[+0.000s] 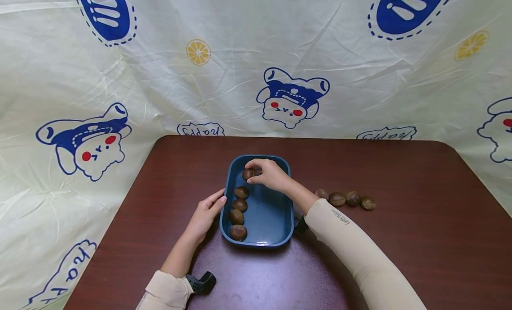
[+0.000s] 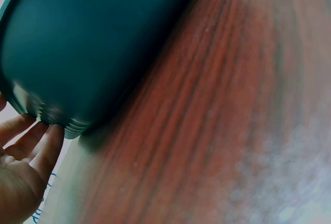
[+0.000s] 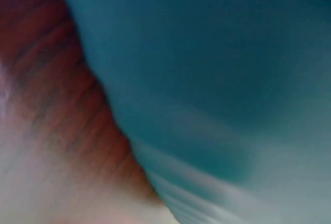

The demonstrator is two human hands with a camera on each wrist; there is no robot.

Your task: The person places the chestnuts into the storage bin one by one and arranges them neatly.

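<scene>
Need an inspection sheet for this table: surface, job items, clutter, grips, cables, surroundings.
Surface: brown table, glare on the near side.
Job items: blue tray; four nuts lined along its left wall, plus a held nut near its far-left corner; four outer nuts visible in a row to the right.
Clutter: nothing seen.
Left grip: bare hand, touching the tray's left side.
Right grip: bare hand, pinching the held nut; whether that nut touches the tray floor is unclear.
Cables: nothing seen.
Surroundings: printed cloth behind the table.
</scene>
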